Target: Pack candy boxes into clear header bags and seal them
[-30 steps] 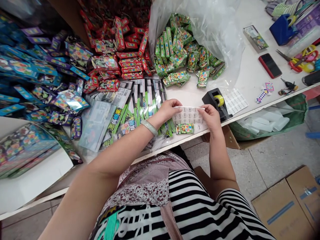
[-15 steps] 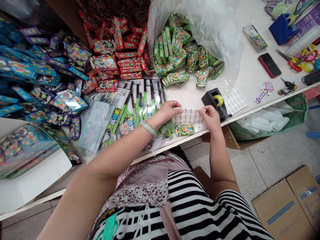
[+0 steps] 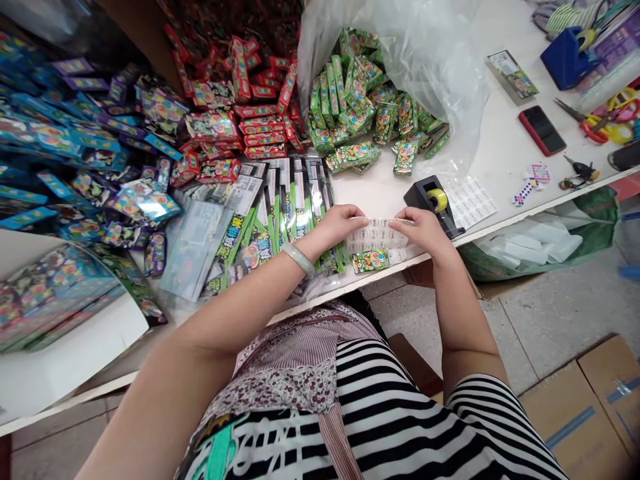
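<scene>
A white sheet of round printed stickers [image 3: 373,235] is held near the table's front edge. My left hand [image 3: 346,223] pinches its upper left corner between thumb and fingers. Along the same top edge, the thumb and fingertips of my right hand [image 3: 425,230] are closed on the right part of the sheet; whether a single sticker is lifted there is too small to tell. Just below the sheet lies a small green candy box [image 3: 371,261], flat on the table. Fanned green-and-black printed packets [image 3: 270,223] lie to the left, partly behind my left forearm.
A black tape dispenser [image 3: 433,200] stands right of my right hand, beside another sticker sheet [image 3: 473,203]. Green boxes [image 3: 357,93] spill from a clear bag; red boxes [image 3: 263,127] and blue boxes [image 3: 65,137] are heaped leftward. A phone [image 3: 542,130] and scissors [image 3: 595,123] lie at right.
My right fingertips have shifted left along the sheet's top edge, and my right elbow has swung outward. My left hand stays almost in place. The small green box has not visibly moved.
</scene>
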Available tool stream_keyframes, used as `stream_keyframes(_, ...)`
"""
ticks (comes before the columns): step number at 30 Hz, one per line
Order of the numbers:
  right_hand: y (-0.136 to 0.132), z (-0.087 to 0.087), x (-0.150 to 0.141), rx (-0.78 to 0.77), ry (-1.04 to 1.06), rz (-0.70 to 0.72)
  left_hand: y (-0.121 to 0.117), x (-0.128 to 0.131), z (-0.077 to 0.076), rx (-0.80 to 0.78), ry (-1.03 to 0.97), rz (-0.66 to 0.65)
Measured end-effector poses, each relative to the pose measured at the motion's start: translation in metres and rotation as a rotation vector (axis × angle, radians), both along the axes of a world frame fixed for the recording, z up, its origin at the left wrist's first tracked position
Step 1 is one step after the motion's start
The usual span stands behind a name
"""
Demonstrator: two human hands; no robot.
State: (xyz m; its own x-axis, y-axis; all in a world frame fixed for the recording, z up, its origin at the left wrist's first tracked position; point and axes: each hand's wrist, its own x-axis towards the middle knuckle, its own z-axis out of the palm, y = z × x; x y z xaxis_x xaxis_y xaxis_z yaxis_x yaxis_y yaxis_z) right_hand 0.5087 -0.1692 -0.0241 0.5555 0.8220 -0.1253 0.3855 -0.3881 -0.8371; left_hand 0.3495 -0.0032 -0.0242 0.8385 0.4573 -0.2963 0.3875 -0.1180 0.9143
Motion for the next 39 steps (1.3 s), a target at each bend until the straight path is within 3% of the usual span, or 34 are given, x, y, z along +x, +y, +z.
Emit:
stream_keyframes(6,-0.004,-0.004,0.003,0.063,0.049,-0.06,0.001,0.0,-0.001,0.044,0.019,0.009)
stream_keyframes(14,-0.008,-0.006,0.004,-0.007,-0.034,-0.03,0.005,0.0,-0.007,0.037,0.029,-0.011)
stream_keyframes(24,-0.006,-0.013,-0.001,0.126,0.017,-0.024,0.001,0.001,0.0,0.08,0.026,0.006)
stream_keyframes(35,-0.008,-0.008,-0.007,0.103,-0.255,-0.028,0.001,0.004,-0.001,0.143,0.097,-0.002)
stream_keyframes(39,0.0,0.0,-0.007,0.052,-0.313,0.064,0.001,0.005,0.0,0.13,0.081,-0.008)
